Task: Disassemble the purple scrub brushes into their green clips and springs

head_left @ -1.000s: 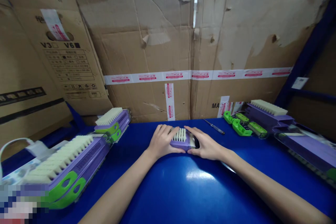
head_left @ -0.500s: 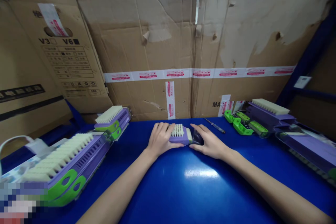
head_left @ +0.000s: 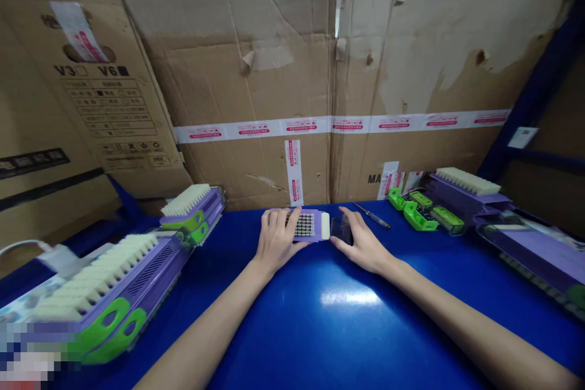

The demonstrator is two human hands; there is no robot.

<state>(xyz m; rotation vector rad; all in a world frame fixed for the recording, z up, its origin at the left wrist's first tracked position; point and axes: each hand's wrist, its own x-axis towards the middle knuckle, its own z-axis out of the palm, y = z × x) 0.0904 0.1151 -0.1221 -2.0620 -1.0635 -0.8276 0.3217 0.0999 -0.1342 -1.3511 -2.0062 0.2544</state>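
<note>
A purple brush head [head_left: 305,224] with rows of pale bristle tufts lies in my left hand [head_left: 280,234], whose fingers wrap over its left part. Its bristle side faces me, and a cream-coloured block [head_left: 325,226] shows at its right end. My right hand [head_left: 363,240] pinches a dark, see-through plastic piece [head_left: 340,230] between thumb and fingers. A narrow gap separates that piece from the cream end. Both hands are over the far middle of the blue table [head_left: 292,323].
A screwdriver [head_left: 375,217] lies right of my right hand. Green clips [head_left: 419,218] and purple brush bodies [head_left: 466,195] sit farther right. More purple-and-green brushes [head_left: 132,283] stand at left, near a white plug [head_left: 58,259]. Cardboard [head_left: 256,85] walls the back.
The brush head has turned so its bristle side faces me more. The dark clear piece has come apart from its right end, leaving a small gap.
</note>
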